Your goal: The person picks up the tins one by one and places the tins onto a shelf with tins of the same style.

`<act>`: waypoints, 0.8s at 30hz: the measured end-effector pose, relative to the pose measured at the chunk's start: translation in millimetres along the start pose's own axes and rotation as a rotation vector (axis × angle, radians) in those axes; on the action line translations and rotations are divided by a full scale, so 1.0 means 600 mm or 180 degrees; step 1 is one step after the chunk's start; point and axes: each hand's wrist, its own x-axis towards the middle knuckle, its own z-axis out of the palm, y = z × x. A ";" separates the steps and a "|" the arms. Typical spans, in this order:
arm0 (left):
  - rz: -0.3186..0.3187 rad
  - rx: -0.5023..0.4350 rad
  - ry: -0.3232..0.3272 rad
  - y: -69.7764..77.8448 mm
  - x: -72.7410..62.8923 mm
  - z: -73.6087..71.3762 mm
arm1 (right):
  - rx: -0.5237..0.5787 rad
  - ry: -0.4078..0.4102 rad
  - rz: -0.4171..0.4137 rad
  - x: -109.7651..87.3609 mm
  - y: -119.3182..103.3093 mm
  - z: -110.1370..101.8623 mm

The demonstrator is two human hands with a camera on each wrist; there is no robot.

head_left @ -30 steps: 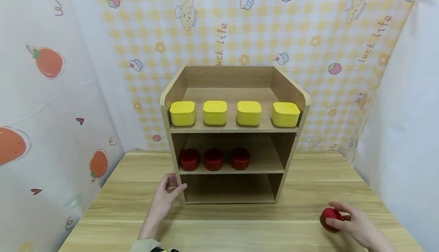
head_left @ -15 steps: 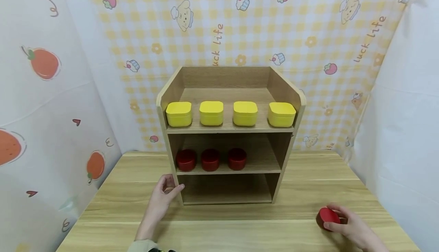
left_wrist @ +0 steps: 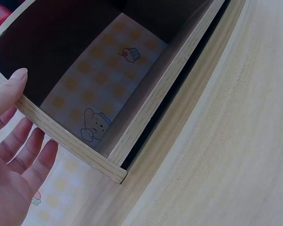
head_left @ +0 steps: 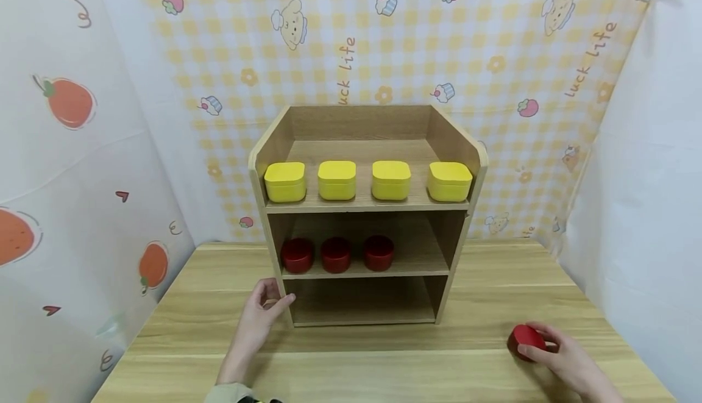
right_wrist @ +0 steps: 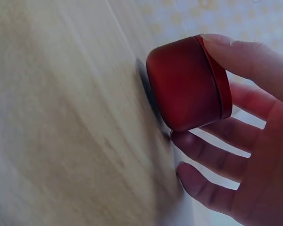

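Note:
My left hand [head_left: 256, 314] grips the left side panel of a wooden shelf unit [head_left: 364, 208]. In the left wrist view the thumb [left_wrist: 12, 89] lies over the panel's front edge and the fingers are on its outer side. At the right of the table my right hand [head_left: 567, 357] holds a red round lidded tin [head_left: 526, 342] between thumb and fingers. The right wrist view shows this tin [right_wrist: 186, 84] with its base close to the tabletop; I cannot tell if it touches fully. Three similar red tins [head_left: 336, 255] stand on the middle shelf, left to centre.
Several yellow lidded boxes [head_left: 337, 181] stand in a row along the top shelf's front. The wooden table [head_left: 384, 369] extends before and beside the unit. A checked patterned cloth [head_left: 406, 49] hangs behind, with white cloths [head_left: 647, 196] at both sides.
The head view has shifted slightly. My right hand and the red tin have moved a little away from me across the table. My left hand stays on the shelf panel.

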 end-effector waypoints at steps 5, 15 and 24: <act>0.0018 0.0012 -0.0021 -0.002 0.000 0.000 | -0.0064 0.0124 -0.0018 -0.003 -0.012 0.002; 0.0013 0.0011 -0.0026 -0.002 0.000 0.000 | -0.0128 0.0336 -0.0281 -0.007 -0.056 0.008; -0.0015 0.0011 -0.0010 0.001 0.000 0.001 | -0.0380 0.0541 -0.0503 -0.011 -0.100 0.015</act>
